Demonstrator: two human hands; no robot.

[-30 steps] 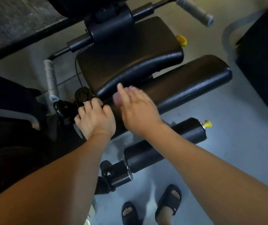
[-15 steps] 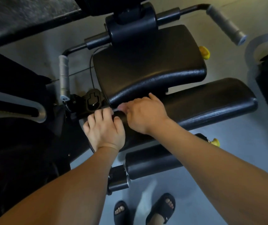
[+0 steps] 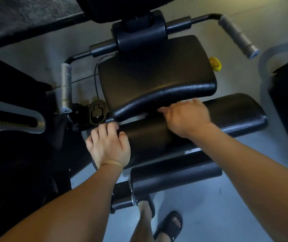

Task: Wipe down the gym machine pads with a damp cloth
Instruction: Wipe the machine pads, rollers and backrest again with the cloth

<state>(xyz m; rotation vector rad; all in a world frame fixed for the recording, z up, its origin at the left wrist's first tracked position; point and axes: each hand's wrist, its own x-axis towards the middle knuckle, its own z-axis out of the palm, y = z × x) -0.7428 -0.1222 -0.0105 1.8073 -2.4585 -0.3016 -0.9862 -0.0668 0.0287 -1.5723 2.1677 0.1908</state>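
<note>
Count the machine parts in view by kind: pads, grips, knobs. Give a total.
Flat black pads: 2
Roller pad: 1
Grey handle grips: 2
Yellow knob: 1
Total: 6

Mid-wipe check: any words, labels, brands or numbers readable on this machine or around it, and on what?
No text can be read in this view.
Yellowish scale strip in the grey frame at left: marks too blurred to read.
Black sandal: a small white mark, too small to read.
</note>
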